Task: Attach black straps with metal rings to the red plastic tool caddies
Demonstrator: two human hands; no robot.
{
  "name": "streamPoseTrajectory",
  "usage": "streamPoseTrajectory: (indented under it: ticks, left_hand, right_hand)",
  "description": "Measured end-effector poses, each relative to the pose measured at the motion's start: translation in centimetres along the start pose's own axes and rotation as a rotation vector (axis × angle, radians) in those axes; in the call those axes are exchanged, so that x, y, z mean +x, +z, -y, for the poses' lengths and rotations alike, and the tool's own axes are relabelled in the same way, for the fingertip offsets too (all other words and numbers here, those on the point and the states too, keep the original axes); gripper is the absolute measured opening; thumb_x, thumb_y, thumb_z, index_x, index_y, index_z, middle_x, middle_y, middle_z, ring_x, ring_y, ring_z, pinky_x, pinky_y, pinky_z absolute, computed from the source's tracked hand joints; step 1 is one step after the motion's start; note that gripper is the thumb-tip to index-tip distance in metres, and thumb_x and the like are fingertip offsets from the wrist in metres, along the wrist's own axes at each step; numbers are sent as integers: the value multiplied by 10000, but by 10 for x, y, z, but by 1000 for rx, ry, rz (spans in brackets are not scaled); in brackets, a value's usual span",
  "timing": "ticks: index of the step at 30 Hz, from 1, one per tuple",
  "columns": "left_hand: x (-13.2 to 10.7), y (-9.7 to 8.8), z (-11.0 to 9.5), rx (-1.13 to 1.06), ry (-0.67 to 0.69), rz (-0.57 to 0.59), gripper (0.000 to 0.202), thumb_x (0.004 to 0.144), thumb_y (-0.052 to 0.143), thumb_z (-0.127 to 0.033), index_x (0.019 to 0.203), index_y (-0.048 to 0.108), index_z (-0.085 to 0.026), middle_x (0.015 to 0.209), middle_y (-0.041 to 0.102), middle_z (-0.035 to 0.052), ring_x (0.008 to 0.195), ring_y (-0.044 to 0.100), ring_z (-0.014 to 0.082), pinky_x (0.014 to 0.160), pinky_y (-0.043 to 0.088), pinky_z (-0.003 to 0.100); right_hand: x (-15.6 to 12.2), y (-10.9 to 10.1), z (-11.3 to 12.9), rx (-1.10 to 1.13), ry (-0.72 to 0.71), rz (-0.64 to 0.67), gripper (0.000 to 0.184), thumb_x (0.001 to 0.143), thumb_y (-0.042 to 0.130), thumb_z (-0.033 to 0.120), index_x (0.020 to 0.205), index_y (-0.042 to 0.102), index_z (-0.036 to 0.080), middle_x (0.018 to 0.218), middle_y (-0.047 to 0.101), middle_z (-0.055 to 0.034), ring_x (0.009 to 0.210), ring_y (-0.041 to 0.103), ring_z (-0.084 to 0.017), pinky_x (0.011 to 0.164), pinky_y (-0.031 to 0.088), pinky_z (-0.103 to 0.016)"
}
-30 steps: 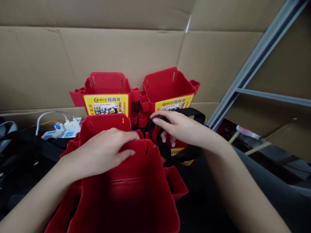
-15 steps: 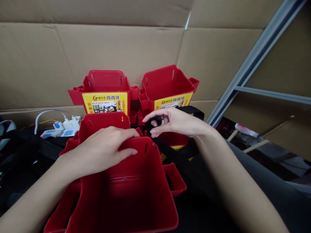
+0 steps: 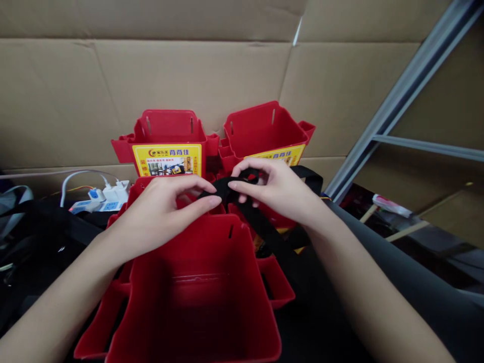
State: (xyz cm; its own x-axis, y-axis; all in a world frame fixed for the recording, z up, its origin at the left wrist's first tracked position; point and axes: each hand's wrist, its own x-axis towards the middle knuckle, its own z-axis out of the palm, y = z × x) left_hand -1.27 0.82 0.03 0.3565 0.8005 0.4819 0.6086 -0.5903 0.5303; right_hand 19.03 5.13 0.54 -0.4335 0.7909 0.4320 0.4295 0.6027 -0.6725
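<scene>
A black webbing strap (image 3: 223,188) stretches between my two hands, above the back rim of the nearest red plastic bin (image 3: 204,252). My left hand (image 3: 172,204) pinches one end of it between thumb and fingers. Curled round a loop of the same strap, my right hand (image 3: 270,186) grips it with thumb and forefinger. From there the strap runs down to the right, past the bin's side pocket (image 3: 278,285). The near bin has a slot (image 3: 230,231) in its raised back wall. Part of another red bin behind it is hidden by my left hand.
Two red bins with yellow labels, one at left (image 3: 168,126) and one at right (image 3: 264,128), stand against a cardboard wall (image 3: 189,75). A power strip (image 3: 109,205) with plugs lies at left. A grey metal frame (image 3: 393,96) slants along the right.
My left hand has come off the near bin's back rim and now holds the strap. My right hand has brought the strap loop up and toward it.
</scene>
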Motion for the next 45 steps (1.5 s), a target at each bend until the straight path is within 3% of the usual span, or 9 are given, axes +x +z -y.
streamPoseTrajectory:
  ticks: [2,5,7,9,12,16,19,23,45]
  left_hand:
    - [2,0,3,-42,15,-82,142,802,608,-293,897,661,-201,814,686,-20,718,622,119,668,483,201]
    - [3,0,5,20,108,-102,95,794,599,-168,868,652,-196,826,689,-23,745,621,114,703,470,203]
    - [3,-1,3,113,191,-74,97,795,581,-123,831,636,-195,820,683,-30,764,614,113,735,458,211]
    - [2,-1,1,152,214,-26,71,805,565,-121,810,598,-183,806,671,-26,746,609,111,726,459,214]
    - [-1,-1,-1,31,113,71,150,792,613,-222,908,529,-177,853,663,0,749,615,124,695,482,219]
    - [-1,-5,3,0,99,350,188,819,580,-284,985,593,-198,849,677,-7,727,614,126,672,476,213]
    - [0,-10,6,39,132,430,152,846,535,-273,897,663,-209,774,675,-30,651,583,104,601,441,184]
    - [0,-13,7,-11,116,463,162,845,535,-281,908,666,-208,812,682,-29,668,585,104,614,441,182]
    - [-1,-11,6,-9,104,466,160,843,530,-273,914,655,-204,809,669,-17,672,567,115,615,437,197]
  right_hand:
    - [-3,-3,-1,-340,-106,-84,242,745,651,282,962,628,178,943,624,-78,894,607,-225,804,494,-393]
    - [-7,0,2,-628,-333,-169,519,712,689,243,1208,539,236,1328,428,-114,1246,380,-309,1003,330,-487]
    - [-8,3,6,-624,-476,-76,473,769,632,221,1226,515,257,1360,420,-71,1269,365,-272,1037,290,-464]
    - [-7,3,8,-521,-517,68,309,839,543,206,1146,567,238,1210,570,-43,1116,522,-207,978,366,-369]
    - [-4,-6,4,-365,-429,208,180,865,507,210,974,649,193,944,676,-26,807,618,-135,779,440,-237]
    - [1,-21,-8,-229,-209,499,178,845,535,241,900,687,165,807,668,-6,526,546,-66,580,429,-193]
    - [4,-22,-19,-123,-102,699,232,848,533,289,949,685,144,768,656,-9,451,485,-38,466,372,-168]
    - [8,-14,-30,5,-126,831,235,828,565,270,953,698,122,806,646,-29,453,452,-14,425,325,-147]
    - [9,-8,-25,38,-195,755,206,842,532,196,923,705,122,879,635,-44,620,530,-55,536,411,-153]
